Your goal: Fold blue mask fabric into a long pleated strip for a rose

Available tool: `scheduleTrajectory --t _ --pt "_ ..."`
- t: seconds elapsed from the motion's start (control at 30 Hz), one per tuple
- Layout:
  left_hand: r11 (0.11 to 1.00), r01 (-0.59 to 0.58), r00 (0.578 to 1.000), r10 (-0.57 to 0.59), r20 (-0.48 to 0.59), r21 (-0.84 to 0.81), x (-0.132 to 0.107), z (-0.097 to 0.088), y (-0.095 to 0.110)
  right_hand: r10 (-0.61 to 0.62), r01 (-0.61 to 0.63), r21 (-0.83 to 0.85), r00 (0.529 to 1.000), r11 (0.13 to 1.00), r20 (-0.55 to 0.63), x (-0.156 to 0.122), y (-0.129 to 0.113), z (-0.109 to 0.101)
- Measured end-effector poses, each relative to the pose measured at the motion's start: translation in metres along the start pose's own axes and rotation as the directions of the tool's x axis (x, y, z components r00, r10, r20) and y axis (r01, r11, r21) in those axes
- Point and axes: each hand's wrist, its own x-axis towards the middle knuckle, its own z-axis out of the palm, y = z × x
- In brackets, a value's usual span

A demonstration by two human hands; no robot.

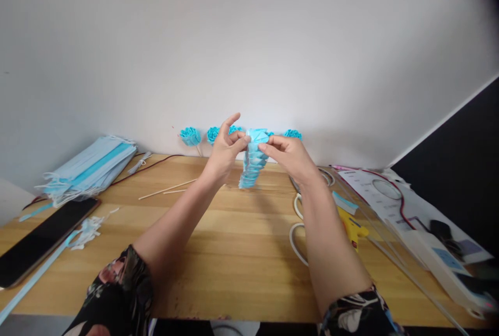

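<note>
A light blue pleated strip (254,162), its lower end hanging down in folded scallops, is held up above the table between my two hands. My left hand (226,149) pinches its upper left edge between thumb and a finger, with the index finger raised. On the other side my right hand (290,154) grips the upper right edge with thumb and fingers. Behind the hands, several blue fabric flowers, such as the leftmost flower (190,136), lean against the wall; some are partly covered by my hands and the strip.
To the left lie a stack of blue face masks (93,162), a black phone (44,242) and white scraps (88,231). Thin wooden sticks (167,189) rest mid-table. At right are white-handled scissors (293,237), a yellow glue gun (354,228), a printed sheet (368,190) and a power strip (440,260).
</note>
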Motion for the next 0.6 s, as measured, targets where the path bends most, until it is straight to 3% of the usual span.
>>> scheduleTrajectory --t 0.27,0.6 --pt "0.996 0.022 0.997 -0.028 0.078 0.083 -0.0001 -0.0015 -0.0027 -0.001 -0.001 -0.022 0.997 1.000 -0.072 -0.0003 0.0012 0.0000" --pt "1.000 0.002 1.000 -0.002 -0.029 0.015 -0.0015 0.0023 0.0007 -0.011 0.011 0.000 1.000 1.000 -0.025 -0.0002 0.0020 -0.0012"
